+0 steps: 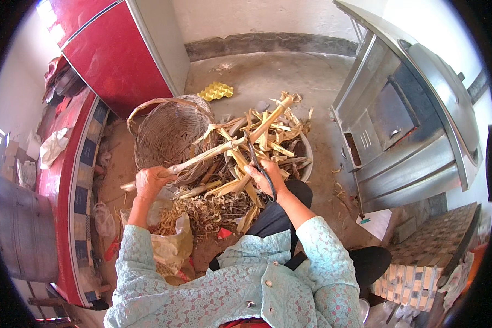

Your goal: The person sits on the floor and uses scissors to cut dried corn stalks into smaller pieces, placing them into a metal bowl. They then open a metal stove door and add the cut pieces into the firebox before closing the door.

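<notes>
My left hand [151, 183] is closed round the lower end of a long dry corn stalk [205, 156]. The stalk slants up and away to the right, over a heap of dry husks and stalks [279, 147]. In my right hand [269, 177] is a narrow, dark curved tool [255, 156], its upper end crossing the stalk near the middle. Whether its edge is cutting into the stalk cannot be seen. A white basin [308, 157] shows its rim at the right of the heap.
A wicker basket [169, 128] lies tipped beyond my left hand, with a yellow egg tray [217, 91] behind it. Shredded dry leaves [202, 214] and a plastic bag [172, 240] lie near my legs. A steel stove [391, 120] stands right, a red cabinet [115, 52] far left.
</notes>
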Demonstrator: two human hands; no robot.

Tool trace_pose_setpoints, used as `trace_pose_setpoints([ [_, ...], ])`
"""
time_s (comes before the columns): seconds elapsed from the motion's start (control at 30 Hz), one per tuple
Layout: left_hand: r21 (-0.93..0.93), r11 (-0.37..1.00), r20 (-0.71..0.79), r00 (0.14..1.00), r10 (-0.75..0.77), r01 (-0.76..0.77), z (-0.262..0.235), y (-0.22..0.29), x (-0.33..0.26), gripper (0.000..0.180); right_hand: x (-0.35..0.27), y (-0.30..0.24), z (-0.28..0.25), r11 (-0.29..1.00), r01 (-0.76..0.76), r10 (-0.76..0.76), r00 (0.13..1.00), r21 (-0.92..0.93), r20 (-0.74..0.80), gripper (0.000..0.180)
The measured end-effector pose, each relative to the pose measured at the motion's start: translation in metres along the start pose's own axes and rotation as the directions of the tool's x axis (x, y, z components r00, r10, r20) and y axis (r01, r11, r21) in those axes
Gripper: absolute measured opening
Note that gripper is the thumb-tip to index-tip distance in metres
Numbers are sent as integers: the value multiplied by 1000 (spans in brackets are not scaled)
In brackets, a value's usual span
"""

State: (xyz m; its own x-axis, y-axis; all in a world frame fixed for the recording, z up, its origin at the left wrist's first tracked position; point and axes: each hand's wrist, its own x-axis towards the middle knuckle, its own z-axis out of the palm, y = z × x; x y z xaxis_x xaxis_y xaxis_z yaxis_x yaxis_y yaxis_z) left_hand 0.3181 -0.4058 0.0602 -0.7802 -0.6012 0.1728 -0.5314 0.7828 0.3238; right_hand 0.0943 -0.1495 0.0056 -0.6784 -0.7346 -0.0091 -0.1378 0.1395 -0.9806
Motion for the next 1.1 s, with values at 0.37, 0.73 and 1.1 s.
trace_pose_setpoints([
  [0.37, -633, 602, 630, 775, 37, 486, 62, 32, -47, 42, 4, -6, -9, 576, -414, 11, 866, 705, 500, 41],
  [0.73, -333, 904, 453, 887, -95, 267, 58, 13, -49, 47, 7, -4, -3, 868, -243, 132, 953, 433, 271, 54],
  [1.1, -448, 864, 462, 887, 3, 230, 64, 23, -47, 30, 8, -7, -7, 848, -224, 254, 967, 481, 2, 54],
])
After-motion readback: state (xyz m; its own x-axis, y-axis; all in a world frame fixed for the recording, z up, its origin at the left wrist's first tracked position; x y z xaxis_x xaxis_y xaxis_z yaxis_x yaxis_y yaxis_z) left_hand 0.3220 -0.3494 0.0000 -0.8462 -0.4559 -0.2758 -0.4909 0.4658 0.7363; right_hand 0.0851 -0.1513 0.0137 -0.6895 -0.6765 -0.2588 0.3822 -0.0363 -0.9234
